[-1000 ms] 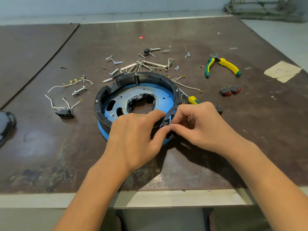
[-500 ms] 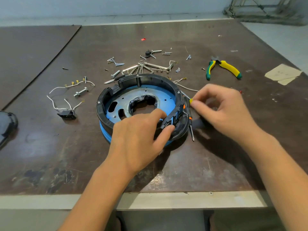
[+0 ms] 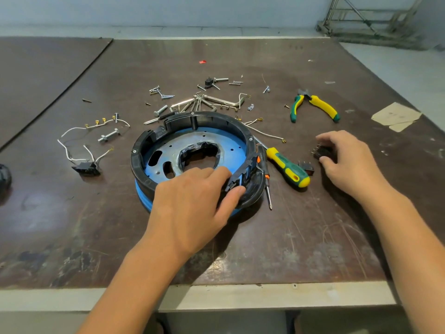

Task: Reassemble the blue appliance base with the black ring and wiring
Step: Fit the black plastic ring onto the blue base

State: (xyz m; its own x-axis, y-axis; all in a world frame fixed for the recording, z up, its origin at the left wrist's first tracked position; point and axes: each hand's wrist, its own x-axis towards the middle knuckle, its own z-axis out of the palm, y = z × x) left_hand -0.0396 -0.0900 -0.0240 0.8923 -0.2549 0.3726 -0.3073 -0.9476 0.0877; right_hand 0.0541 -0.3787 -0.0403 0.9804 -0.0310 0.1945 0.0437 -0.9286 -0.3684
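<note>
blue round plastic appliance base (image 3: 199, 145), lying flat near the middle of the dark brown counter (image 3: 289, 237), with the black plastic ring (image 3: 137, 162) seated on its rim. i read the ring as mostly fitted: screw heads show at two points on it, but its near right section sits raised and skewed. my left hand (image 3: 192, 203) rests over the near rim, thumb and forefinger clamped on that loose section of the ring. my right hand (image 3: 346, 160) is well to the right, its fingers (image 3: 330, 137) curled round a small black switch with brass pins (image 3: 321, 153).

by my judgement the task is about midway: ring on, switches and wiring not yet in. the white wire harness with a black switch (image 3: 85, 168) lies apart to the left. a second dark switch (image 3: 307, 168) sits beside the yellow-and-green screwdriver (image 3: 287, 167). a slim black-and-orange screwdriver (image 3: 266, 182) lies against the ring's right side. loose screws and hex keys (image 3: 204, 100) crowd the far side, and green-and-yellow pliers (image 3: 315, 104) lie at far right. open room lies on the near side, between the base and the counter's front edge, and to the near right.
</note>
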